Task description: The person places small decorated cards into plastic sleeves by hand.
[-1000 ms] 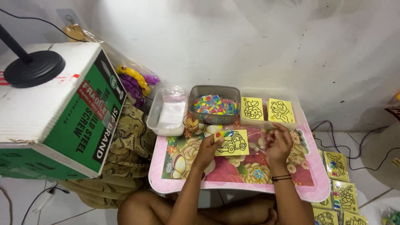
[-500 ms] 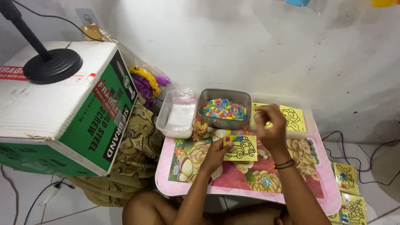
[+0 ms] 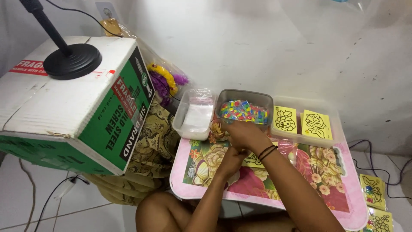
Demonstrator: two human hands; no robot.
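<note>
At the bench's far edge, my right hand (image 3: 244, 134) reaches over the yellow card (image 3: 254, 160) toward the bead tray (image 3: 244, 111); I cannot tell its fingers' spread. My left hand (image 3: 229, 160) pins the card. Next calls for a fine pinch.

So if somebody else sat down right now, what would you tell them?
Left hand rests on the yellow picture card on the flowery table. Right hand reaches across it, just in front of the tub of coloured beads; I cannot tell if it holds anything. Two more yellow cards stand in the clear tray. The card under the hands is mostly hidden, so how far it is filled cannot be judged.
</note>
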